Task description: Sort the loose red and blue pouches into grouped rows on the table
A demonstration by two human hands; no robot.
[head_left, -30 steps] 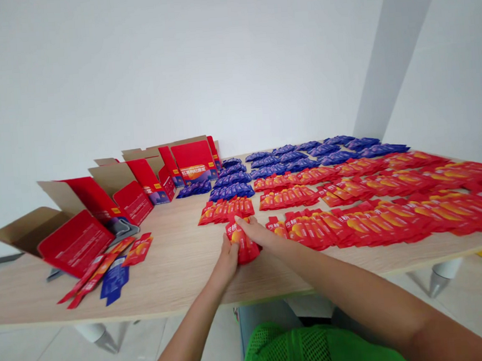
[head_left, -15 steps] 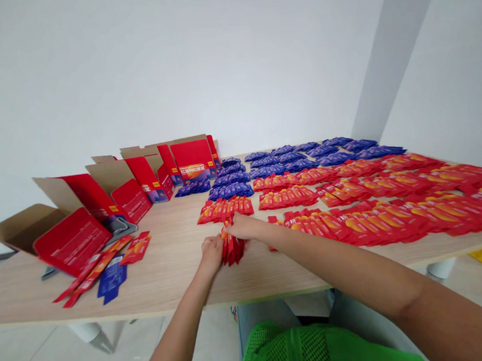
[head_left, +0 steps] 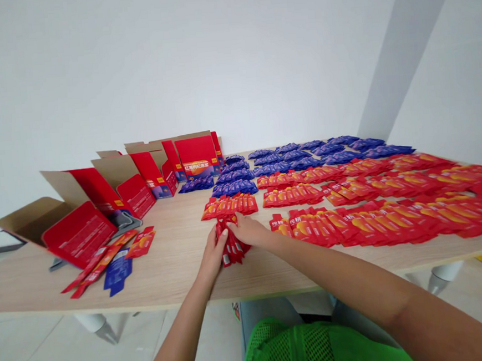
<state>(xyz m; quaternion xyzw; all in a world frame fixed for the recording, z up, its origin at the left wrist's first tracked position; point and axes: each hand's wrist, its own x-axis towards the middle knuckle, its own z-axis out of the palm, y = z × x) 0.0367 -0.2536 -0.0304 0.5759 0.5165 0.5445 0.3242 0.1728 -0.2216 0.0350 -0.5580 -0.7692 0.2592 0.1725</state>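
Observation:
Near the table's front edge, a bundle of red sachets (head_left: pixel 234 251) stands between my two hands. My left hand (head_left: pixel 213 252) grips its left side, thumb on top. My right hand (head_left: pixel 247 230) closes on the upper right of the same bundle, its fingertips partly hidden. Just beyond lies a fanned row of red sachets (head_left: pixel 229 206). Behind that, blue sachets (head_left: pixel 234 187) lie in stacked rows. To the right, a long overlapping row of red sachets (head_left: pixel 348 225) runs close to my right forearm.
Open red cartons (head_left: pixel 78 235) stand along the left side, flaps up. Before them lie loose red sachets (head_left: pixel 141 242) and a blue sachet (head_left: pixel 118 271). More red rows (head_left: pixel 408 181) and blue rows (head_left: pixel 326 149) cover the right and back. The wooden table (head_left: pixel 169 280) ends close to my body.
My left hand has shifted up along the bundle, its thumb now over the top. The sachets' back sides with white patches now show. The view has turned slightly left.

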